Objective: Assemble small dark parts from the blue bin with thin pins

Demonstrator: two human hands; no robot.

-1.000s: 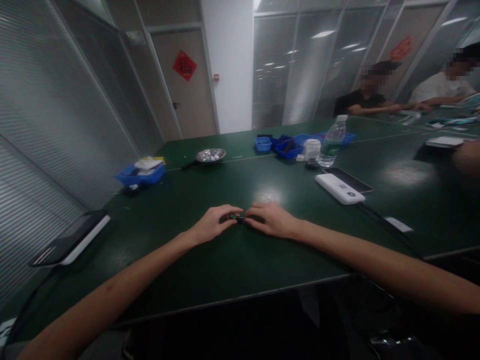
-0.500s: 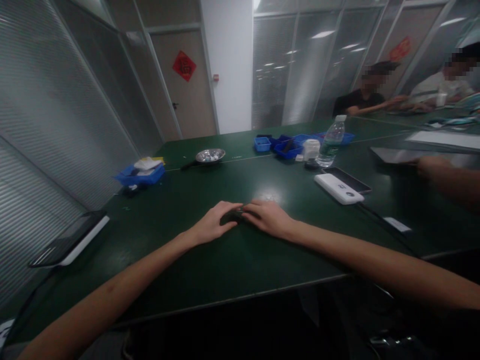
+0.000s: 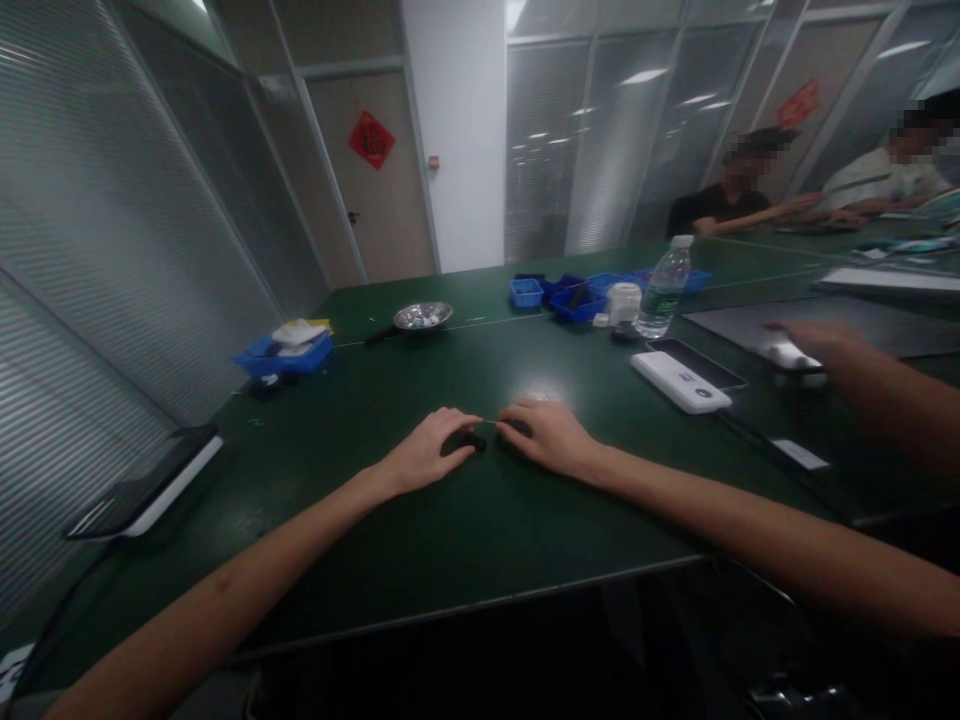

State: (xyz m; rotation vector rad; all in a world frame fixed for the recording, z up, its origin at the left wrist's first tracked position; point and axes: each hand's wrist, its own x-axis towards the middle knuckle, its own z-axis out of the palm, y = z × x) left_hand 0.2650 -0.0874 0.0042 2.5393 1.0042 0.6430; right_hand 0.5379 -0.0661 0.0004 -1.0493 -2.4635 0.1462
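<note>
Low over the green table point(image 3: 360, 560), my left hand point(image 3: 424, 450) is closed with thumb and fingers around a small black object point(image 3: 474, 441), whose kind I cannot make out. My right hand point(image 3: 551, 437) faces it a short way to the right, its fingers bent in a pinch. A thin pale strand point(image 3: 488, 421) spans the narrow gap between the two sets of fingertips. Something dark shows under the right fingers, too shadowed to tell from the table.
Right of my hands lie a white power bank point(image 3: 681, 382), a phone point(image 3: 694, 362) and a water bottle point(image 3: 666, 290). Farther back are blue trays point(image 3: 577, 305) and a small pan point(image 3: 424, 318). A blue bin point(image 3: 285, 355) stands left. Another person's blurred hand point(image 3: 817, 345) reaches in from the right.
My hands have drawn slightly apart, the right one moving right; the thin strand now shows between them. At the right, the other person's hand has shifted left over the grey sheet.
</note>
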